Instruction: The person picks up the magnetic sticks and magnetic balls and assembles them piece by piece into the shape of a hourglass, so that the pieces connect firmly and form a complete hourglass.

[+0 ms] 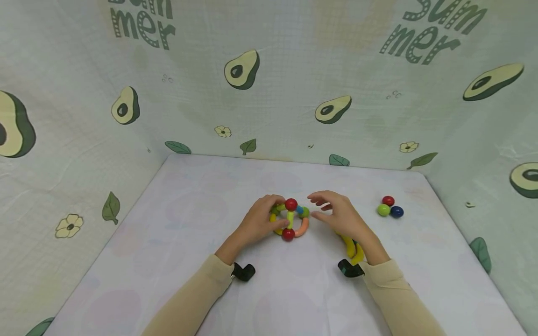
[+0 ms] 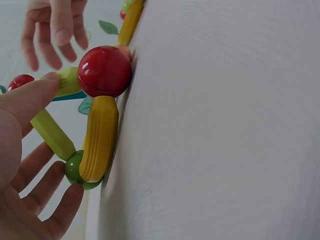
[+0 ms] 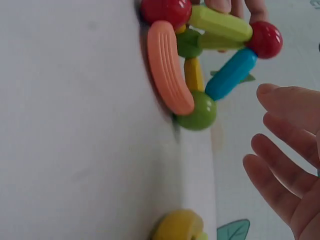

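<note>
A ball-and-rod construction toy (image 1: 290, 219) stands on the table between the hands. Red balls (image 2: 105, 71) and green balls (image 3: 197, 111) join its rods, among them a curved orange rod (image 3: 167, 70), a yellow rod (image 2: 100, 140) and a blue rod (image 3: 231, 75). My left hand (image 1: 261, 220) holds the toy from the left, its thumb on a light green rod and its fingers by a green ball. My right hand (image 1: 339, 217) hovers just right of the toy, fingers loosely bent and apart from it, holding nothing.
Yellow curved rods (image 1: 350, 247) lie partly hidden under the right forearm. Farther right sit three loose balls: red (image 1: 388, 200), green (image 1: 383, 209) and dark blue (image 1: 397, 212). A printed cloth wall (image 1: 286, 116) bounds the table (image 1: 201, 196) at the back and sides.
</note>
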A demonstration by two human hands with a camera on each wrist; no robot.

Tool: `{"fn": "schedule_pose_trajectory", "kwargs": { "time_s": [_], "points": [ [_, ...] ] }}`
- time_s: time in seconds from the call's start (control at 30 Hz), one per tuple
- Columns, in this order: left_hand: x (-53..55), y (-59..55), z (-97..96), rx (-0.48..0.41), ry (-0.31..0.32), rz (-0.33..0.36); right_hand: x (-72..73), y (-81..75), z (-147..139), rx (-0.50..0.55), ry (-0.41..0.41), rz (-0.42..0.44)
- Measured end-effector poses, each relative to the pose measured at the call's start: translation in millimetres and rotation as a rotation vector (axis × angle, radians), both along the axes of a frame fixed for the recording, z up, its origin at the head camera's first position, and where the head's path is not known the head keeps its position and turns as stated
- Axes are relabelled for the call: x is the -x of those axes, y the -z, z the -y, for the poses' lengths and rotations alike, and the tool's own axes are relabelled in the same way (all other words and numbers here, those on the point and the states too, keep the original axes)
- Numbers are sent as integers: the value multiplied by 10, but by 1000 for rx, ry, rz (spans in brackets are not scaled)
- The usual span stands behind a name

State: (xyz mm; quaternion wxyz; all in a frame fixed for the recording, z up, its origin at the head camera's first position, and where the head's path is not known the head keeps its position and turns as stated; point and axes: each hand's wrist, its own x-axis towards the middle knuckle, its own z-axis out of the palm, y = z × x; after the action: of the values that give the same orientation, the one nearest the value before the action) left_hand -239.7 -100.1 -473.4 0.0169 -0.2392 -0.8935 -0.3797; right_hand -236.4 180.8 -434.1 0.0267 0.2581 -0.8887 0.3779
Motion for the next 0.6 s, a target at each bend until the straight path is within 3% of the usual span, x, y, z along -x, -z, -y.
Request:
{"fn": "schedule_pose_trajectory", "kwargs": {
  "time_s": [0.33,0.6],
  "points": [
    [-14,-16,7,-4,3,2,-93,-9,-691,-207,115,24],
    [-16,-16,8,-9,1,6,-242,62,-1027,-308,134,91]
  ]
}}
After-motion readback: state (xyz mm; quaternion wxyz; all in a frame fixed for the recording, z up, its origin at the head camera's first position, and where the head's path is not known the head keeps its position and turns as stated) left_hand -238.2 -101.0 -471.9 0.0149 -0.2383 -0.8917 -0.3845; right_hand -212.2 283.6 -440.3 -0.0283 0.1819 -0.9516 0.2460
